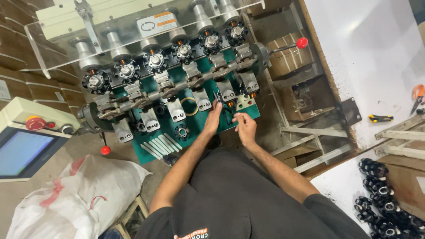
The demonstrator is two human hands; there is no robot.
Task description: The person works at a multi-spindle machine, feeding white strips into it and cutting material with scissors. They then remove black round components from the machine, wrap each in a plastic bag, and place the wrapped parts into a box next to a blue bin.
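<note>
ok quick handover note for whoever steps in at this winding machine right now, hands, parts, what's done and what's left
Left hand: fingertips on the green machine bed, at the small part by the fifth station; grip unclear.
Right hand: pinched just right of it; what it holds is too small to tell.
Parts: six black stators sit on the spindles, one loose stator and a tape ring on the bed.
Done: spindles loaded.
Left: whatever the hands are working at that station.
</note>
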